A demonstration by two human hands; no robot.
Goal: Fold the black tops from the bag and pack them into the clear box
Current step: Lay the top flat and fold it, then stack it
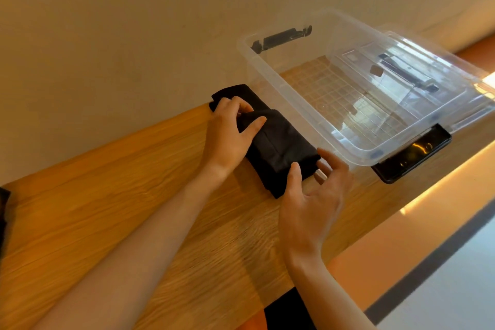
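A dark thing [3,209] is cut off at the far left edge of the wooden worktop [107,209], well apart from the hands; I cannot tell what it is. The left hand [227,136] rests on the far end of the black top [278,147], its curled fingers [241,104] and thumb pinching a raised fold of cloth. The top lies on the worktop as a narrow, thick folded bundle, matt black with a seam-like crease along it. It runs slantwise from the wall [107,35] down to the right hand [313,203]. That hand grasps the near end, thumb on top and fingers curled round the edge on the box side. Just beyond those fingers stands the clear box [284,94], open, with a ribbed floor and a dark handle on its far wall. The top is outside the box, close along its wall. A clear lid [460,61] sits against the box's right side. A glossy black slab [417,155] sticks out from under the near corner.
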